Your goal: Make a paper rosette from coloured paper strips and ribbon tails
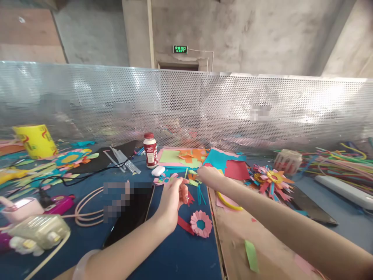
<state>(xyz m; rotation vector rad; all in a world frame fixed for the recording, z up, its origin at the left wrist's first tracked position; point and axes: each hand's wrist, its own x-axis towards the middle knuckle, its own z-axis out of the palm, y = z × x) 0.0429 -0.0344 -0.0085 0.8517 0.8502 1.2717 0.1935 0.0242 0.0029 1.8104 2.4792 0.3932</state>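
Note:
My left hand (pixel 175 192) is over the middle of the blue table, its fingers curled in toward the thumb. Whatever it may hold is hidden. My right hand (pixel 208 175) reaches in over small paper scraps; its fingertips are blurred and turned away. Between and below the hands lies a pink paper ring flower (pixel 207 218) with a blue centre, beside a red paper strip (pixel 185 225). Thin blue paper strips (pixel 201 195) sit just under my right hand. Another pink and blue paper flower (pixel 159 180) is partly covered by my left hand.
Coloured paper sheets (pixel 167 156) lie at the back, near a red-capped bottle (pixel 150 151) and a white earphone case (pixel 158 171). A black tablet (pixel 131 214), cables and chargers (pixel 40 229) are left. Finished-looking paper flowers (pixel 271 179) stand right. A perforated metal screen (pixel 180 105) borders the table.

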